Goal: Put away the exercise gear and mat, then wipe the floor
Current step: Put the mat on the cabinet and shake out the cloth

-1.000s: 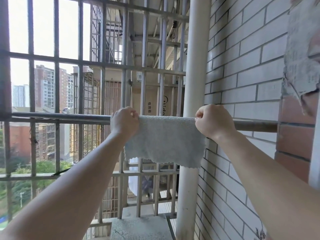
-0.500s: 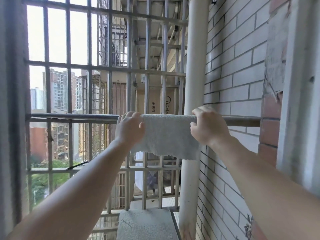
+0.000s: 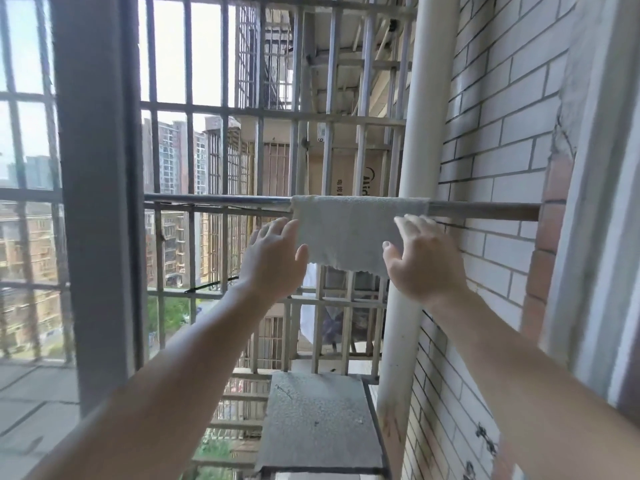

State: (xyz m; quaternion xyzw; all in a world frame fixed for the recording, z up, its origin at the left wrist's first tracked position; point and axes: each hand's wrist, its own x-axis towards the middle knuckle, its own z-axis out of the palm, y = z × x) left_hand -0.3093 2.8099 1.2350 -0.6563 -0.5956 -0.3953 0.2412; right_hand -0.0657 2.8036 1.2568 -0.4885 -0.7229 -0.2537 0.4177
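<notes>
Pale grey cloth point(image 3: 349, 233) draped over horizontal metal rail point(image 3: 214, 199), just beside white pipe point(image 3: 412, 140) at its 3 o'clock, left hand point(image 3: 273, 261) at cloth's 8 o'clock, right hand point(image 3: 420, 258) at 4 o'clock, both spread, grasping nothing

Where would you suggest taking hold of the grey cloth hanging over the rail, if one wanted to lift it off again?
Take the cloth at its two top corners, where it folds over the horizontal rail, coming from the near side with the left hand and right hand. It drapes flat and spread wide, so a grip at both ends should lift it evenly; the hanging lower edge would likely just drag it askew.
</notes>
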